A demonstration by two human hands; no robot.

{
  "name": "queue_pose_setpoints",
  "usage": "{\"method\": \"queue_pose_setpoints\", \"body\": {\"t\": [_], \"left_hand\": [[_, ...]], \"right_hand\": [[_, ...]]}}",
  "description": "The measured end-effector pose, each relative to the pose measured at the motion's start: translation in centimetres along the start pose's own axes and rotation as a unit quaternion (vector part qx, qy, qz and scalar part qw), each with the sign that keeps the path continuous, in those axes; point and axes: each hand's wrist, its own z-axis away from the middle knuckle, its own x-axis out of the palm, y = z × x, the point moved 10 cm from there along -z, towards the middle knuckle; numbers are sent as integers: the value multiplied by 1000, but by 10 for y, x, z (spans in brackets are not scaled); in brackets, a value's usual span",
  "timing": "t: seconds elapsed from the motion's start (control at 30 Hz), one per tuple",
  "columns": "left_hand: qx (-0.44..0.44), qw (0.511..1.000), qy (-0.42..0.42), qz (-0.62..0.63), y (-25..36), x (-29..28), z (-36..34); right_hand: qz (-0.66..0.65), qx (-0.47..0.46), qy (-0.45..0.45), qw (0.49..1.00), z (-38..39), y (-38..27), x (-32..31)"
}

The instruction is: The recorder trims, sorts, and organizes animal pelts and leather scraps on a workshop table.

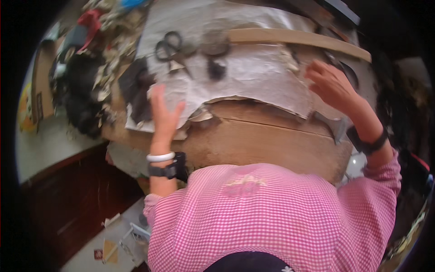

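My left hand (164,111) is over the left part of a pale, wrinkled sheet (258,68), its thumb spread away from the fingers. Just beyond it lies a dark, furry-looking piece (136,88); whether the fingertips touch it cannot be told. My right hand (333,84) hovers by the sheet's right edge, fingers loosely bent and apart, holding nothing that shows. Black-handled scissors (170,47) rest on the sheet beyond my left hand. Beside them are a dark round object (215,44) and a small dark tuft (216,69).
A long wooden strip (299,38) lies across the sheet's far right. The worn wooden table (263,145) shows in front of me. Scraps (120,50) and a black furry heap (84,90) crowd the left side. A cardboard piece (44,97) stands farther left.
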Motion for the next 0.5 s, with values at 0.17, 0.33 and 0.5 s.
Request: {"method": "queue_pose_setpoints", "body": {"t": [0.17,0.33,0.5], "left_hand": [[-52,998,3,-25,-7,5,23],[-91,994,54,-4,-41,-27,40],[-198,978,63,30,-118,-30,71]], "right_hand": [[-31,-64,-30,997,-3,-41,21],[-36,-73,-54,995,-10,-68,27],[-20,-73,-63,995,-4,-70,34]]}}
